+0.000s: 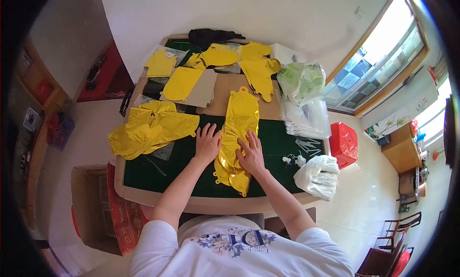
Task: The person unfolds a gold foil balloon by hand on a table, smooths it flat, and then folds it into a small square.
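A flat gold foil balloon [243, 112] lies lengthwise on the dark green tabletop, creased and shiny, with small tabs along its edge. My right hand [251, 155] rests on its right side, fingers stretched out. Beside its left edge, my left hand [207, 144] lies palm down with fingers apart; its fingertips are near or touching the foil. The balloon's lower end is folded or overlapped. To the left is a pile of gold foil balloons [148, 128], wrinkled and loosely stacked.
More flat gold balloons [258, 66] lie at the back on cardboard [223, 97]. Clear plastic bags [304, 116], thin white strips [308, 145] and a white bag [317, 177] are at the right. An open cardboard box [93, 205] stands left, a red stool [343, 144] right.
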Motion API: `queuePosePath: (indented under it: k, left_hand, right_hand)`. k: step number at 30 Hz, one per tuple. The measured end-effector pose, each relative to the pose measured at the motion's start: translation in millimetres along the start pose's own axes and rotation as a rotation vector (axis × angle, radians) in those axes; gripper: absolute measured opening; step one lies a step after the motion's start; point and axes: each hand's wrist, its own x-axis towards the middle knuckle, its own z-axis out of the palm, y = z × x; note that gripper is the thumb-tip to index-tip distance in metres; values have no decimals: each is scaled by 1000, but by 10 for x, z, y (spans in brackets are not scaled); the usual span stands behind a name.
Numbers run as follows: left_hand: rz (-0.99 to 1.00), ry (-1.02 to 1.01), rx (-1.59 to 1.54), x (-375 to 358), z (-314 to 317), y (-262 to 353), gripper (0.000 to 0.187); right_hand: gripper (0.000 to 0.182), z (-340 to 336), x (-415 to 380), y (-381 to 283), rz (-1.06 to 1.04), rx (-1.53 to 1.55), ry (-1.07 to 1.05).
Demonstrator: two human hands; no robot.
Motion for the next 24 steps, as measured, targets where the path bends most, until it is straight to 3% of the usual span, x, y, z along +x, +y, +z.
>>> queuePosePath:
  k: [4,10,12,15,24]
  left_hand:
    - [48,46,-83,34,-23,-5,35]
    - [68,-112,-28,107,-43,-24,38]
    - [218,-123,-4,152,-29,-33,40]
    - [122,-226,31,154,-46,31,41]
    - [80,-141,-41,238,-28,84,43]
  right_hand:
    - [41,26,-4,14,-8,11,16]
    - [39,8,0,-4,-4,12,20]
    - [41,6,2,-10,9,22,24]
    - [44,9,-11,12,-13,-14,6]
    - [42,34,-15,24,2,-7,-5]
